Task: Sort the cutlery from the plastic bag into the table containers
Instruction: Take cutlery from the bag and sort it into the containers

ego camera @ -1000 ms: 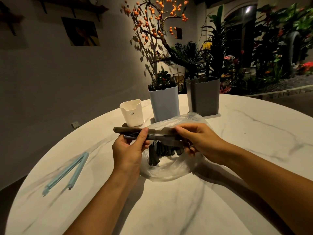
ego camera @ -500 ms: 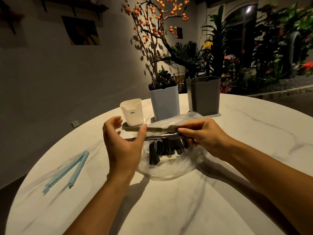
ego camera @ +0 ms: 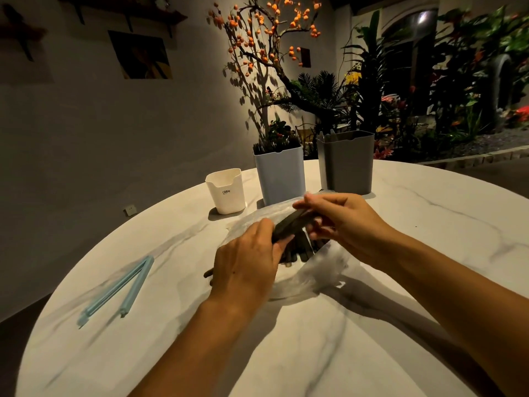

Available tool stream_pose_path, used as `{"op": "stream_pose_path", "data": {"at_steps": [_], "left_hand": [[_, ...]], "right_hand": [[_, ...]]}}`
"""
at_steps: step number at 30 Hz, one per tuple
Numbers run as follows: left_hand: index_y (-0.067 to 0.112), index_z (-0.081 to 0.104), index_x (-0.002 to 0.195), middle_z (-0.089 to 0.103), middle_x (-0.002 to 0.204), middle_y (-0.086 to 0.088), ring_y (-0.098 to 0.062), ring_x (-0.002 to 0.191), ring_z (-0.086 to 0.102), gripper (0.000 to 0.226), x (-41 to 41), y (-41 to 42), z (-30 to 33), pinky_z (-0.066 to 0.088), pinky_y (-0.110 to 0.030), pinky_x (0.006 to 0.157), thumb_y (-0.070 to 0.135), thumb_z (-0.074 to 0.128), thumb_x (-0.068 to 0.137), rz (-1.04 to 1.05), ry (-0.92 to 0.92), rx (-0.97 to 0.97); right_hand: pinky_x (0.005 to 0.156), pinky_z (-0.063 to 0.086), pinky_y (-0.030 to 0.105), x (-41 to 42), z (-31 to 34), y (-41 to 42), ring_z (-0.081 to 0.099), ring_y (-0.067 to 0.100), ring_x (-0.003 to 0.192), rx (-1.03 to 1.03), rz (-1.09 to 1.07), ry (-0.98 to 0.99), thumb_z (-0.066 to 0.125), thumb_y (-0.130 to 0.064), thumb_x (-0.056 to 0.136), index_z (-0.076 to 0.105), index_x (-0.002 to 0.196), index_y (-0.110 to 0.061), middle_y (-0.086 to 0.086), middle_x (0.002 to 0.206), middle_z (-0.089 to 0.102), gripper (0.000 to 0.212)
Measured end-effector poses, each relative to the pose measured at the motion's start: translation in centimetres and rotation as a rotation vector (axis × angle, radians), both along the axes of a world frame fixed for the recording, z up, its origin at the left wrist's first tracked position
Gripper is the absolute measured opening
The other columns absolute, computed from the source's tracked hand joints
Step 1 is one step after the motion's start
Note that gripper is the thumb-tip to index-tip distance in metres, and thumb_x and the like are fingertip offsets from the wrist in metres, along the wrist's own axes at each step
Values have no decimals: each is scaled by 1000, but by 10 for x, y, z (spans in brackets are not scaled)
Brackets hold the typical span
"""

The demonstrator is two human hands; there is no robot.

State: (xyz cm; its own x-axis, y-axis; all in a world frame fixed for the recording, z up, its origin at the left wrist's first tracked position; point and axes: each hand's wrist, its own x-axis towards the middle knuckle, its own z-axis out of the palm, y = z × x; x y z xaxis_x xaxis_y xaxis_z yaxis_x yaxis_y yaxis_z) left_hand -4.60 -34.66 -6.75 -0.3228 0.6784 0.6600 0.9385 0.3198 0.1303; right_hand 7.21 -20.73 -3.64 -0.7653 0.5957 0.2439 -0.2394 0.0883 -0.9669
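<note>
Head view shows the sorting under way but far from finished. At centre frame the plastic bag point(ego camera: 315, 270) lies open on the tabletop point(ego camera: 286, 339), with many dark cutlery handles point(ego camera: 303, 249) inside it. The left hand point(ego camera: 246, 270) has its fingers curled round the lower end of a dark bundle of cutlery point(ego camera: 292, 223), and the right hand point(ego camera: 343, 222) pinches its upper end above the bag.

Behind the bag stand three containers: a white cup point(ego camera: 226, 190), a pale blue bin point(ego camera: 279, 173) with dark cutlery tips showing above its rim, and a grey bin point(ego camera: 346, 161) with a few tips just visible at its left edge. I judge most pieces remain to be sorted.

A blue bag clip point(ego camera: 117, 290) lies open at lower left. The white cup reads "CRBW"; no other writing is legible.
</note>
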Motion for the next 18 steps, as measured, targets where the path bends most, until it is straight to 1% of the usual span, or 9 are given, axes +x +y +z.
{"op": "stream_pose_path", "data": {"at_steps": [3, 6, 8, 9, 11, 12, 13, 15, 18], "left_hand": [[31, 51, 102, 62, 92, 15, -11, 82, 63, 35, 6, 5, 1, 56, -21, 73, 58, 31, 92, -8, -304, 98], [36, 48, 98, 56, 86, 26, 1, 77, 60, 7, 14, 14, 4, 50, -10, 69, 43, 47, 97, -115, -581, 195], [38, 46, 105, 52, 93, 32, 9, 74, 56, 9, 25, 20, 11, 41, -2, 72, 38, 48, 97, -217, -652, 252], [37, 48, 108, 54, 97, 30, 8, 78, 59, 17, 28, 23, 14, 43, -5, 79, 46, 47, 94, -306, -706, 292], [38, 55, 105, 64, 103, 17, -5, 90, 66, 43, 31, 30, 16, 57, -30, 87, 71, 44, 79, -462, -905, 384], [38, 57, 103, 67, 103, 11, -11, 93, 68, 47, 30, 33, 15, 58, -38, 86, 74, 44, 76, -505, -1027, 425], [35, 58, 102, 69, 100, 7, -13, 92, 69, 43, 29, 35, 13, 58, -39, 86, 69, 43, 80, -530, -1146, 466], [27, 59, 99, 69, 93, 3, -12, 84, 69, 33, 29, 38, 8, 55, -30, 84, 47, 32, 97, -525, -1392, 567], [25, 55, 94, 65, 89, 3, -8, 74, 67, 33, 28, 37, -2, 50, -30, 90, 31, 24, 105, -439, -1501, 546]], "right_hand": [[83, 58, 28, -2, 4, -5, 71, 17, 97, 0, 21, 34, 49, -48, 90, 69, 114, -14, 4, 104, 74, 46], [100, 52, 38, -7, 8, -14, 60, 14, 117, 325, -83, 52, 53, -52, 85, 46, 139, -31, -5, 130, 59, 58], [96, 53, 33, -11, 17, -26, 58, 10, 118, 517, -125, 118, 58, -49, 83, 25, 147, -41, -11, 139, 46, 72], [93, 54, 29, -14, 21, -33, 59, 8, 116, 568, -132, 174, 60, -46, 84, 18, 149, -42, -12, 142, 42, 77], [91, 54, 22, -20, 24, -43, 62, 4, 111, 692, -197, 263, 62, -32, 91, 14, 153, -35, -10, 146, 39, 78], [91, 53, 19, -24, 24, -45, 62, 4, 108, 770, -254, 290, 63, -24, 92, 14, 154, -31, -7, 147, 38, 78], [90, 52, 16, -27, 23, -46, 62, 4, 107, 842, -300, 301, 63, -19, 92, 15, 154, -28, -4, 149, 36, 79], [86, 52, 12, -33, 16, -46, 61, 4, 105, 952, -344, 268, 66, -12, 90, 15, 154, -27, -3, 150, 31, 83], [83, 48, 5, -36, 10, -40, 60, 4, 101, 1038, -350, 189, 70, -9, 88, 33, 149, -26, -4, 147, 36, 74]]}}
